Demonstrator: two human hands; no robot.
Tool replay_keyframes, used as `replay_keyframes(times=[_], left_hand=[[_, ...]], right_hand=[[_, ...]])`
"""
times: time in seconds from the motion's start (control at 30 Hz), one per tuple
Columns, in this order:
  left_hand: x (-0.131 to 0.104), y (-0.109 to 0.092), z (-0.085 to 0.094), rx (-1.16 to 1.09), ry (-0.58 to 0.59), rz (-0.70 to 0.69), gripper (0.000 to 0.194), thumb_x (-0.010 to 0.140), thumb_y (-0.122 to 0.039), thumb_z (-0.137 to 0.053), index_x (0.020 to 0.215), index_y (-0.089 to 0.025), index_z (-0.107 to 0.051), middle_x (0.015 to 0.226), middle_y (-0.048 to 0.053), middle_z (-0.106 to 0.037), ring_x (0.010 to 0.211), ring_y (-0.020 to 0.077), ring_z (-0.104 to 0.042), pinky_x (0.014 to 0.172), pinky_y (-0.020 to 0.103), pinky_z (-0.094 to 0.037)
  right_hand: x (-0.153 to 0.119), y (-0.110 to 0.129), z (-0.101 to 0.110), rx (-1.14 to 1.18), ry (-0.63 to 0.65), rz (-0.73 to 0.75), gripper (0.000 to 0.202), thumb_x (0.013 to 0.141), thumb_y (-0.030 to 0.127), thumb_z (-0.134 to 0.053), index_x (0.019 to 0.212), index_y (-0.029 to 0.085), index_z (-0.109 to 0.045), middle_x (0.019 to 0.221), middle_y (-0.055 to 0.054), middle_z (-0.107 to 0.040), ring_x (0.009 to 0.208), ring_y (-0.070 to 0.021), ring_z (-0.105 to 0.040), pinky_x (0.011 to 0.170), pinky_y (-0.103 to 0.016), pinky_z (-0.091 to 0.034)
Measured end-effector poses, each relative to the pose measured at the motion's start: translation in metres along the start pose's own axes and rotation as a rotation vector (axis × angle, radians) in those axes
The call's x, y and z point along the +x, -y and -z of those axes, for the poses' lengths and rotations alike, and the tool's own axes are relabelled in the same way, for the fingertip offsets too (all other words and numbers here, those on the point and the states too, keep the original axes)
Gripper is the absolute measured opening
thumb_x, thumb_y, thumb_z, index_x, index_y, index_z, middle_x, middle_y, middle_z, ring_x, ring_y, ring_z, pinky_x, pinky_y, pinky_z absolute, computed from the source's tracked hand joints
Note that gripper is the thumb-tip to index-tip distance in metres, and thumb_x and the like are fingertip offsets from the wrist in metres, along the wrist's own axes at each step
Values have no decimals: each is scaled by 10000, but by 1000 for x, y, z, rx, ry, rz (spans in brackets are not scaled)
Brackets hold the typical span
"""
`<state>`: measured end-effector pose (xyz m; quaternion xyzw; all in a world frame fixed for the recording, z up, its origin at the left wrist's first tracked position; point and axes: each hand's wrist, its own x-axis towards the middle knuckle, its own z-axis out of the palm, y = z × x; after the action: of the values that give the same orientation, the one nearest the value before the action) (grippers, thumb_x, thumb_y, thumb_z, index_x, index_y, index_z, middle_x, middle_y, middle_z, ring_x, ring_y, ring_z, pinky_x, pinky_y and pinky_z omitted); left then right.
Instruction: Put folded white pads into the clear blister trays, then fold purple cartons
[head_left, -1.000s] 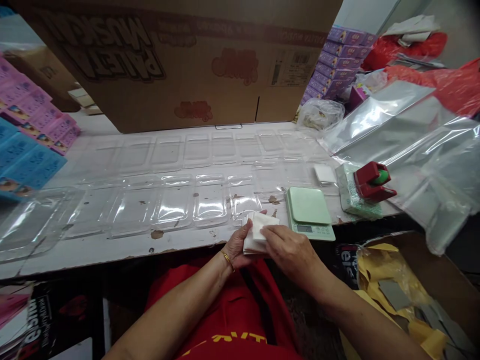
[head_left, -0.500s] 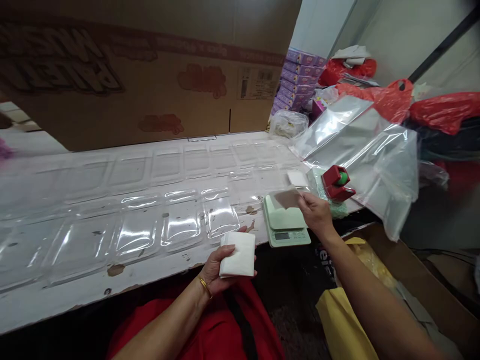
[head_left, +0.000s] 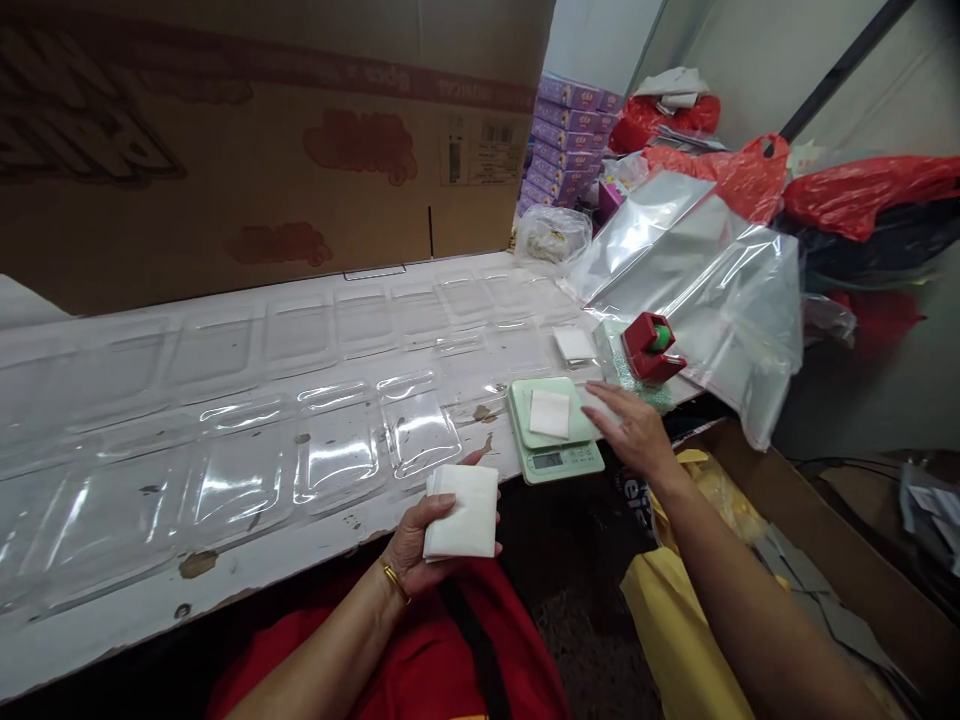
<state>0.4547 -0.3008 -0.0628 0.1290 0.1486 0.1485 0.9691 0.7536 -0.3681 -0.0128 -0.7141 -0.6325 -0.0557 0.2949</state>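
My left hand (head_left: pixel 411 545) is closed round a stack of white square sheets (head_left: pixel 463 512), thumb on top, in front of the table edge. One white square (head_left: pixel 550 414) lies on the plate of a pale green digital scale (head_left: pixel 579 463), whose small display is lit too dimly to read. Just right of the plate is my right hand (head_left: pixel 628 425), fingers stretched out and apart, holding nothing. Behind the scale, a few more white squares (head_left: pixel 574 345) lie in a small pile on the table.
Clear plastic trays (head_left: pixel 337 450) lie in rows across the white table (head_left: pixel 247 560). A large cardboard box (head_left: pixel 262 150) stands behind them. A red tape dispenser (head_left: pixel 651 350) and clear plastic sheets (head_left: pixel 697 270) are at the right. Below sits an open carton (head_left: pixel 832 540).
My right hand has let go of a thin sheet, and a white square now lies on the scale. My left hand still holds its stack. The view has shifted slightly to the right.
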Motion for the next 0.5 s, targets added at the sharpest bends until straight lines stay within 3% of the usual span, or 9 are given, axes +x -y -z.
replay_keyframes(times=[0.13, 0.27, 0.37, 0.5], left_hand=[[-1, -1, -1, 11, 0, 7, 648, 760, -199, -468, 1350, -307, -224, 1087, 103, -593, 905, 264, -595, 800, 507, -435], [-2, -3, -3, 22, 0, 18, 658, 761, -189, -459, 1358, -296, -205, 1084, 111, -598, 900, 264, -597, 793, 509, -437], [-2, -3, -4, 30, -1, 10, 650, 769, -184, -445, 1360, -299, -198, 1073, 109, -601, 898, 260, -597, 784, 504, -443], [-2, -2, -3, 33, -7, 3, 632, 772, -177, -431, 1359, -277, -217, 1077, 113, -597, 906, 262, -591, 796, 513, -436]], right_hand=[[1, -16, 23, 161, -157, -189, 257, 821, 328, -498, 989, 189, -634, 1025, -63, -638, 970, -186, -577, 882, -359, -440], [2, -18, 26, 247, -263, -281, 247, 811, 323, -505, 945, 176, -653, 958, -59, -659, 896, -184, -601, 832, -337, -459], [7, -10, 24, 263, -262, -292, 242, 802, 323, -512, 925, 177, -660, 942, -57, -662, 881, -184, -604, 816, -334, -462], [14, 7, 18, 263, -162, -243, 217, 805, 311, -510, 900, 190, -662, 915, -46, -666, 857, -173, -608, 798, -323, -467]])
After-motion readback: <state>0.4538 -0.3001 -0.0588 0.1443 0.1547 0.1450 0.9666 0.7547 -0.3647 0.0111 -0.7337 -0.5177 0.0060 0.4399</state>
